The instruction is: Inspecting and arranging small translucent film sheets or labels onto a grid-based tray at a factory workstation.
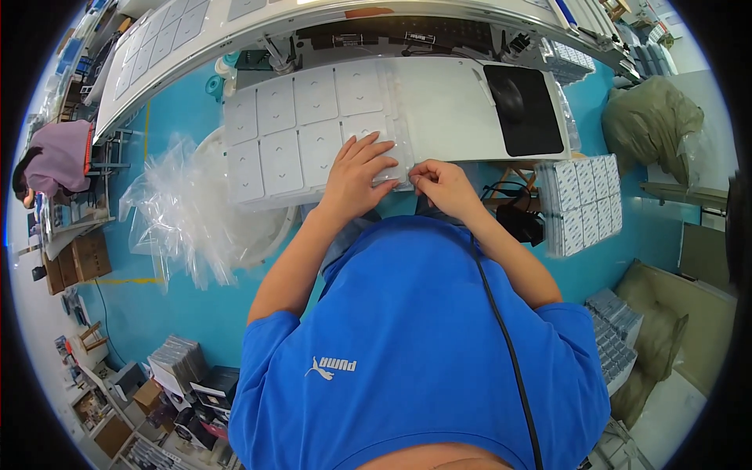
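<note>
A stack of clear plastic trays (276, 170) holding white rectangular plates in rows lies on the bench before me. My left hand (359, 178) rests on the stack's near right part, palm down and fingers spread. At that same corner my right hand (443, 188) is closed, thumb and fingertips pinching the clear tray's edge. How many layers lie between those fingertips cannot be seen.
Right of the stack, a mouse (508, 100) sits on a black mouse pad (526, 129). Crumpled clear plastic bags (184, 211) bulge at the left. Stacked patterned trays (581, 205) stand at right. A raised shelf (258, 43) crosses the far side. Another person (59, 157) is far left.
</note>
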Motion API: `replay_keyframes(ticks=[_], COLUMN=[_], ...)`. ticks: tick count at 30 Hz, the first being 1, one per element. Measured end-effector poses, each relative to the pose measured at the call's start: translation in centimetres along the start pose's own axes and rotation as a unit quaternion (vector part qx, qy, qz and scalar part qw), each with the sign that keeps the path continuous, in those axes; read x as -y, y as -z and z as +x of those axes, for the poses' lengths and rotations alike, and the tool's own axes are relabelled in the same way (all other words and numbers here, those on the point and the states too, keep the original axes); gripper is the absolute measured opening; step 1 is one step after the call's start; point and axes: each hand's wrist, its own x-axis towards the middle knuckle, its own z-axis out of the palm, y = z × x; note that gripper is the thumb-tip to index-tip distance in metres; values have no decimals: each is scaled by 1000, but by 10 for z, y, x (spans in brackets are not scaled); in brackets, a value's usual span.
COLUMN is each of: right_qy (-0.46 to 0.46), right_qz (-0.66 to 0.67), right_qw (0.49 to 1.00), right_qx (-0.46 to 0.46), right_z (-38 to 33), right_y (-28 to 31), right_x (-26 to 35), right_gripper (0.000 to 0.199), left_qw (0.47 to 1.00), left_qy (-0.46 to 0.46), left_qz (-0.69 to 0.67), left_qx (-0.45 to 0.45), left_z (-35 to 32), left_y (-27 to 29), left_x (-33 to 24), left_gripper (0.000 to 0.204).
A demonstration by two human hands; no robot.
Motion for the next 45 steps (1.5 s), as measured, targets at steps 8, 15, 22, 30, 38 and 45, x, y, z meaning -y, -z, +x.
replay_keyframes(ticks=[8,15,22,30,38,45], right_qy=[-39,-71,-55,-7,4,64], right_qz=[67,133,149,178,149,165], right_qw=[996,986,984,982,984,980], right_qx=[49,78,77,63,97,87], right_z=[7,16,16,7,-7,0], right_y=[-1,-5,-7,-8,-5,-16], right_x=[10,14,8,7,12,16], right_gripper=[24,23,19,17,28,25], left_qw=[997,995,995,992,965,967], left_qy=[1,-17,-36,17,132,121], left_qz=[-48,-37,-17,-72,-179,-187], left_qx=[-54,-92,-87,-104,-137,-124], left_z=[-2,0,-2,0,-6,-10], left_y=[-3,0,-1,9,21,23], left_x=[-1,-8,-11,-16,-37,-42], left_gripper=[8,10,11,11,8,6])
